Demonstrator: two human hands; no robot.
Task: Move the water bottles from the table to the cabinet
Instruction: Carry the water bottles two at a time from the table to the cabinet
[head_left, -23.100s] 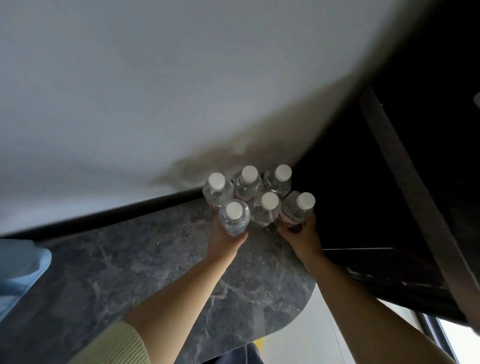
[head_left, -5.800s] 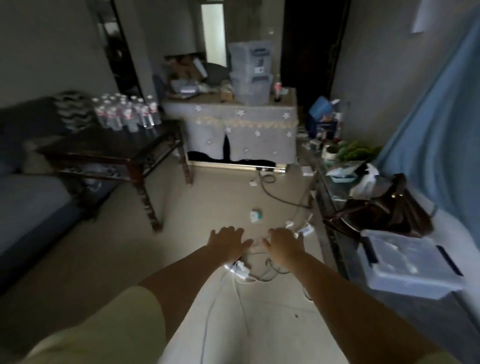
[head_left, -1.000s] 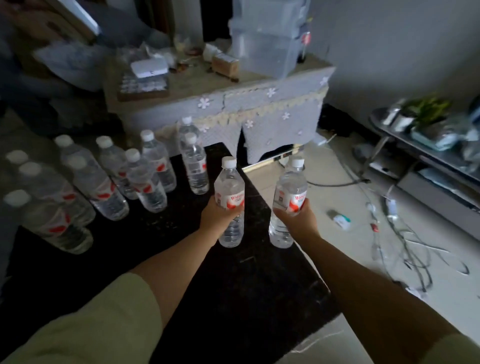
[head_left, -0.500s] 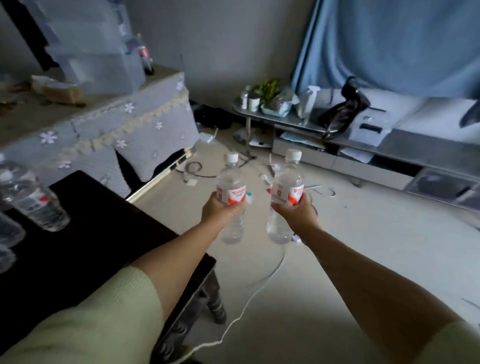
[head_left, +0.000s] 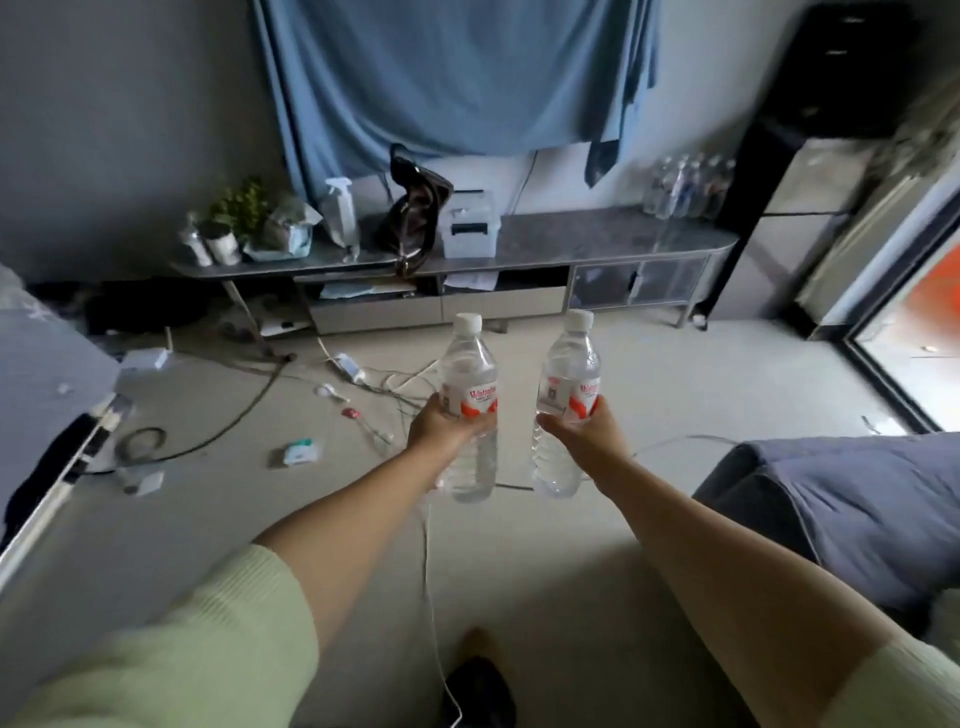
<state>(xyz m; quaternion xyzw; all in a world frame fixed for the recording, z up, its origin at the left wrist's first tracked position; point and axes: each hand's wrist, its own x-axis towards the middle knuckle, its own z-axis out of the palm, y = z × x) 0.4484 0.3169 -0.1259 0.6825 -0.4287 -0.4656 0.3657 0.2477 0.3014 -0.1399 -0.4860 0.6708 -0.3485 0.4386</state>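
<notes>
Left hand (head_left: 441, 426) grips left bottle (head_left: 469, 405), right hand (head_left: 587, 431) grips right bottle (head_left: 566, 405); both upright, capped, water-filled. More bottles (head_left: 685, 187) on cabinet (head_left: 597, 234).

**Dim room, cluttered floor**

I see a pale floor (head_left: 519, 582) strewn with cables (head_left: 249, 410), a grey wall (head_left: 130, 130) behind a hanging blue cloth (head_left: 447, 73), a grey sofa (head_left: 841, 509) at right, and daylight through a glass door (head_left: 919, 332).

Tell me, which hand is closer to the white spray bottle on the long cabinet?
Left. The left hand is more nearly below the spray bottle; the right hand is farther right.
</notes>
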